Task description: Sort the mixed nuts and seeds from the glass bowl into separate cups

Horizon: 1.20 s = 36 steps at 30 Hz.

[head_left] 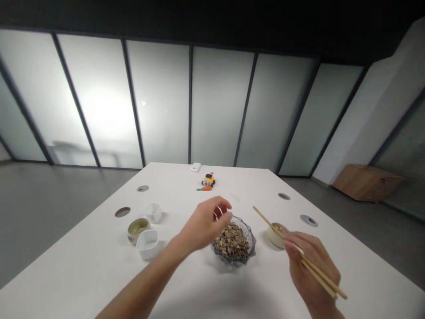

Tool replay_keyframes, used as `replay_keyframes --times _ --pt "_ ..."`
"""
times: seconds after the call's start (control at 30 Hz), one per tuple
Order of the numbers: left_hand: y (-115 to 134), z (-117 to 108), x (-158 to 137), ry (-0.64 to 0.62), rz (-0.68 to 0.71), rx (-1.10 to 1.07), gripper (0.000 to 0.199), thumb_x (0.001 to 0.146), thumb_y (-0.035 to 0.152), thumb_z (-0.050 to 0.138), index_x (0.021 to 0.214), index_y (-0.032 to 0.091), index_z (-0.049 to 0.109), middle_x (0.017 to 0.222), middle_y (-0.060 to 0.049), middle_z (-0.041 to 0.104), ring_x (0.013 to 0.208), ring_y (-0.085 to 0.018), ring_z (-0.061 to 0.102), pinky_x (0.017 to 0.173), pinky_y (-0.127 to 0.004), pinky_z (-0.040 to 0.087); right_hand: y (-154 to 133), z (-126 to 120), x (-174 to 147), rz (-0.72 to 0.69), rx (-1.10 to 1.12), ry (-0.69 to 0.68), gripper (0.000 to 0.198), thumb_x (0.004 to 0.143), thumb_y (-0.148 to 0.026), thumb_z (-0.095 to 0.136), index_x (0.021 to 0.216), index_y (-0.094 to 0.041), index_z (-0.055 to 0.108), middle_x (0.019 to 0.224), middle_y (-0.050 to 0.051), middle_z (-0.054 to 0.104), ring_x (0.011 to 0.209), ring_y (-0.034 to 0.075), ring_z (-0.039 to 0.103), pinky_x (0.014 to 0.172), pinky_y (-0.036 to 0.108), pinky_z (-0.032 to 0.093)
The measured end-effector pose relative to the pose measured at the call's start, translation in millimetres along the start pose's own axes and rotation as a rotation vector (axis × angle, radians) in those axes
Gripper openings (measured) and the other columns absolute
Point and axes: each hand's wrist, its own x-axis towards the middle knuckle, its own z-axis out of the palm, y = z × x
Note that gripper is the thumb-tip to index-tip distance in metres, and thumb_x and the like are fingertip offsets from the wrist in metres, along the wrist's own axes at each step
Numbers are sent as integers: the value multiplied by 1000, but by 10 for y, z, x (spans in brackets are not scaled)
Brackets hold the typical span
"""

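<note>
Has a fluted glass bowl [251,243] just ahead on the white table [186,288], heaped with what look like sunflower seeds [234,243]. Holds the left hand [208,221] over the bowl's left rim, fingers curled and parted from the thumb, with nothing visibly gripped. Grips wooden chopsticks [318,271] in the right hand [310,256], slanting across a small cream bowl [273,239] with pale pieces [280,227] inside; cannot tell whether wood meets rim.

Could spill seeds by snagging the fluted rim with the left fingers or wrist. Could tip the small bowl by levering down on the chopsticks, or lose a pale piece through a loose or crossed pinch.

Off to the left, shows a greenish ceramic cup [132,238] just beside a white dish [148,249], with a white container [153,212] behind. Farther back, shows a toy carrot [207,188] just in front of a yellow toy car [208,178], both well apart from either hand
</note>
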Motion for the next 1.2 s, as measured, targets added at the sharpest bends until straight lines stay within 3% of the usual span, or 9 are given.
replay_keyframes --times 0.13,0.2,0.3,0.5,0.6,0.7,0.8,0.97,1.2 --pt "-159 346 -431 -230 122 327 36 94 26 72 129 25 64 119 -7 73 104 -27 72 91 -38 60 -378 178 -178 -81 227 -103 18 103 -18 64 116 -24 75 105 10 74 92 25 76 78 39 65" --pt "-232 472 -638 -249 149 487 45 92 28 77 133 24 59 130 -11 69 117 -31 68 96 -42 60 -523 241 -248 -154 314 -152 16 105 -21 62 113 -23 76 103 10 75 93 25 77 77 36 66" --pt "-281 570 -803 -222 196 562 36 95 31 77 126 23 61 125 -10 70 111 -29 70 92 -39 62 -633 307 -338 -212 371 -188 13 104 -22 63 105 -22 77 96 9 75 93 24 79 80 33 67" --pt "-420 311 -903 159 127 663 10 96 25 72 101 24 64 101 -5 71 97 -27 68 92 -43 57 -488 382 -490 -178 386 -150 21 101 -15 65 116 -22 78 102 10 72 99 26 78 84 36 67" --pt "-686 -26 -1087 529 -79 894 32 94 28 73 124 21 63 123 -14 67 118 -37 61 102 -56 50 -401 383 -443 -115 369 -173 22 101 -14 64 118 -22 77 108 11 72 100 26 78 82 37 67" --pt "-972 -319 -1245 680 -282 1020 56 92 34 75 142 17 54 136 -20 58 123 -42 57 100 -59 50 -375 371 -332 -50 337 -165 17 103 -18 63 112 -23 76 105 9 72 90 23 76 76 35 66" --pt "-1170 -439 -1292 626 -328 1025 59 91 30 72 144 16 51 135 -20 57 119 -40 58 99 -58 52 -363 359 -234 38 308 -104 13 105 -25 62 108 -23 74 98 7 72 85 22 74 74 34 65" --pt "-1349 -372 -1269 591 -229 934 51 91 21 64 140 18 54 130 -16 56 124 -39 57 109 -63 49 -286 365 -201 138 233 -97 19 108 -33 57 100 -24 72 90 6 72 82 22 73 71 35 63" --pt "-1329 111 -1199 436 -135 647 55 89 22 71 141 25 54 136 -12 53 133 -35 57 114 -59 51 -329 432 -305 105 298 -140 16 108 -27 57 104 -24 72 96 7 71 85 22 74 74 34 65"
